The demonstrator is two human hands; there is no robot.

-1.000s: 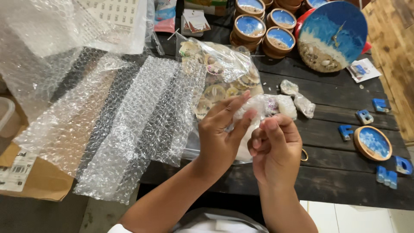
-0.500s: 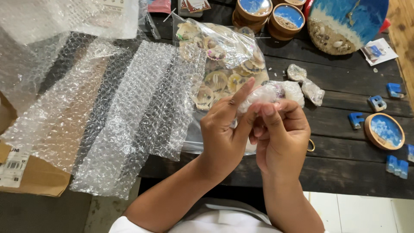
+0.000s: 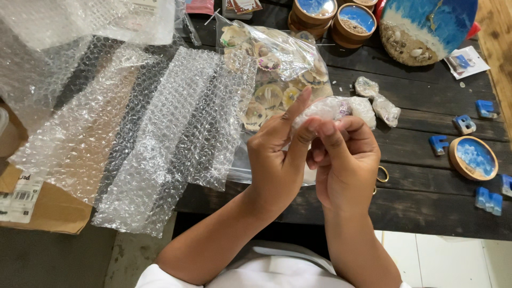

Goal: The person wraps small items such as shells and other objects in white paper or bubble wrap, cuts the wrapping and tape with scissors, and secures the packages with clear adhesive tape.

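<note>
A small bundle wrapped in bubble wrap (image 3: 332,108) sits pinched between both hands, raised just above the near part of the worktop (image 3: 426,197). The left hand (image 3: 277,154) grips it from the left with thumb and curled fingers, its forefinger standing straight up along the bundle; the right hand (image 3: 346,160) closes on it from the right, fingertips pressing the wrap. What lies inside the bundle is too hidden to tell.

Just behind the hands lies a clear plastic bag (image 3: 277,69) filled with pale, fan-shaped shells. Two more small wrapped bundles (image 3: 376,98) rest beside it on the right. To the left, strips of bubble wrap (image 3: 176,133), knobbly and see-through, spread over the worktop's edge and onto a brown cardboard box (image 3: 48,208).

Farther back stand round wooden cups (image 3: 354,21) with blue insides and a large round blue plaque (image 3: 426,26) edged with shells. On the right lie a small round wooden dish with a blue centre (image 3: 473,158) and several blue letter-shaped pieces (image 3: 464,124). The worktop is of dark wooden planks.
</note>
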